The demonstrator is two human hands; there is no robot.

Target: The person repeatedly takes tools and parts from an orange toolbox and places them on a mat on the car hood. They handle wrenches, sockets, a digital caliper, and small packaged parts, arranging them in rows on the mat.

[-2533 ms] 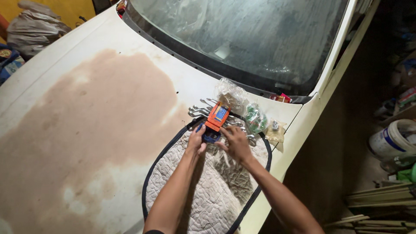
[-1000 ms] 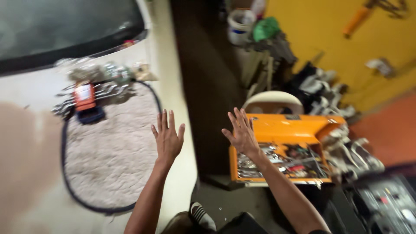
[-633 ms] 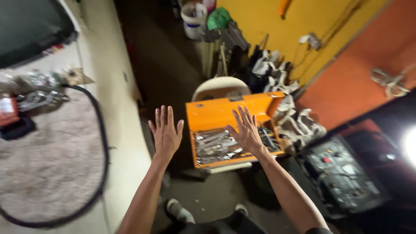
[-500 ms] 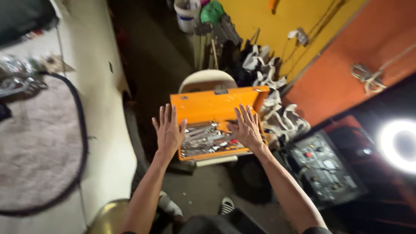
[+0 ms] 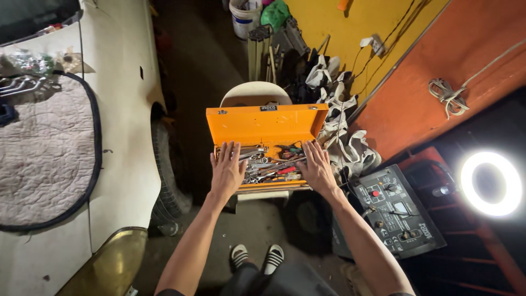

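An orange metal toolbox (image 5: pixel 266 124) stands open on a white plastic chair (image 5: pixel 255 94), its lid tilted back. Inside lie several wrenches and screwdrivers (image 5: pixel 267 164). My left hand (image 5: pixel 227 170) hovers flat over the box's left side, fingers spread and holding nothing. My right hand (image 5: pixel 316 166) is spread the same way over the right edge of the box, also holding nothing.
A white car (image 5: pixel 118 126) with a quilted mat (image 5: pixel 44 148) and wrenches (image 5: pixel 22 85) on its hood is at left. A control unit (image 5: pixel 395 211) and a lit ring light (image 5: pixel 489 183) are at right. Buckets and clutter (image 5: pixel 274 27) line the yellow wall.
I have turned from the car hood to the toolbox. Both hands let go of the orange device on the mat and now hover spread over the open box.
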